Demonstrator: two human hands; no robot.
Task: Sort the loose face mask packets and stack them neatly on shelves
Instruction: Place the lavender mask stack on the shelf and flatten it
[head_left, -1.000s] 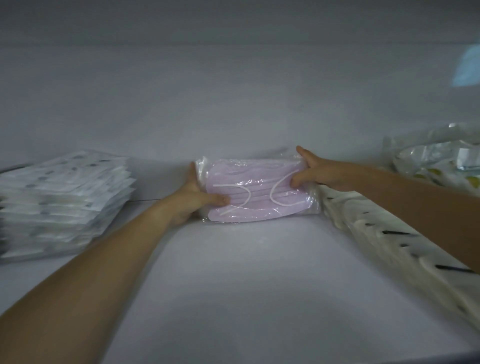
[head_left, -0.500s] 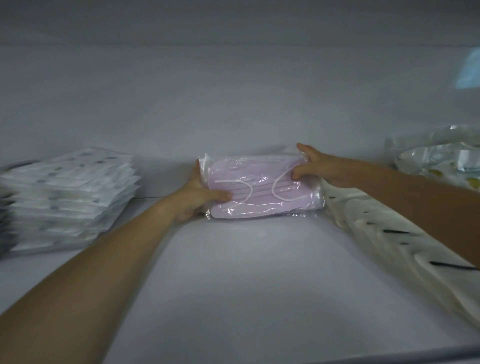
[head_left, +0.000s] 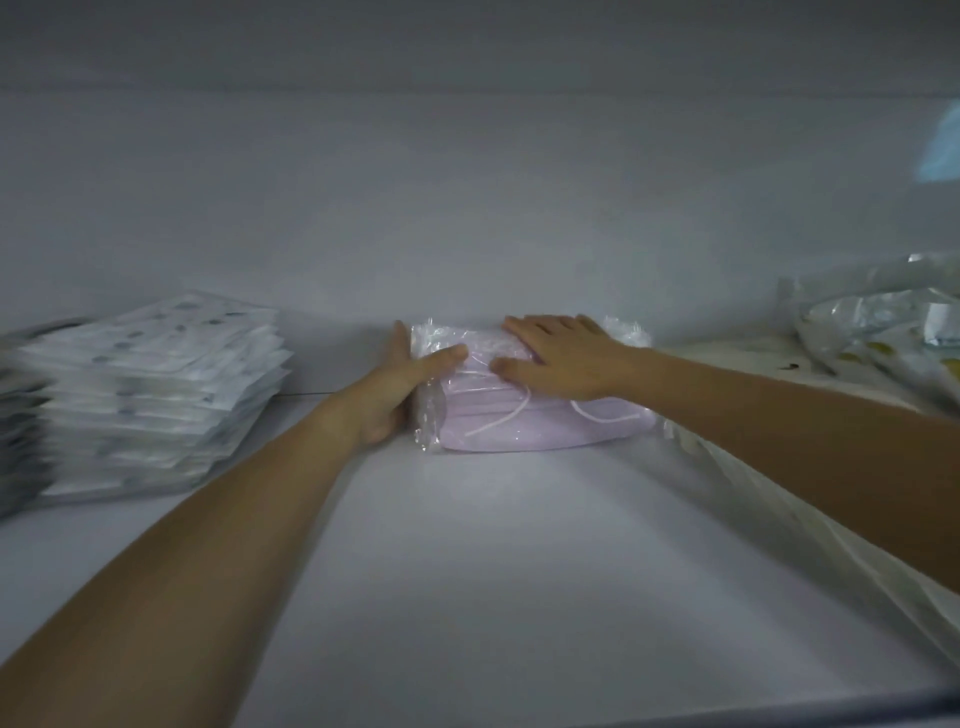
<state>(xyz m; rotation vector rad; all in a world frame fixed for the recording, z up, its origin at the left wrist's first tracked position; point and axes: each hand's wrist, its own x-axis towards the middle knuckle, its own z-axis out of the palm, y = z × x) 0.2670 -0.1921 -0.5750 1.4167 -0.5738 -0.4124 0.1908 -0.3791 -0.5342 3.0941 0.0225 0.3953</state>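
The right hand (head_left: 563, 358) lies flat, palm down, on top of the pink mask packet (head_left: 524, 428). Its fingers (head_left: 545, 325) are straight and slightly spread, pointing toward the back wall (head_left: 467, 218), and the thumb rests on the packet's upper face.

The left hand (head_left: 395, 387) grips the packet's left end. The thumb is laid over the top film and the fingers run along the end face; the fingertips are hidden behind the packet. The two thumbs sit close together on top of the packet.

The pink mask packet is a clear plastic wrap holding a block of pink masks, with white ear loops showing through the film. It lies flat on the white shelf (head_left: 519, 561), at the centre, and its far edge looks close to the back wall.

To the left, apart from the packet, stands a stack of white packets (head_left: 156, 395), its layers slightly fanned. To the right, a row of cream packets (head_left: 753, 519) with dark marks runs along the shelf under the right forearm, just beside the packet's right end. Behind that row, in the far right corner, sit crumpled clear bags (head_left: 883, 322) with printed contents.
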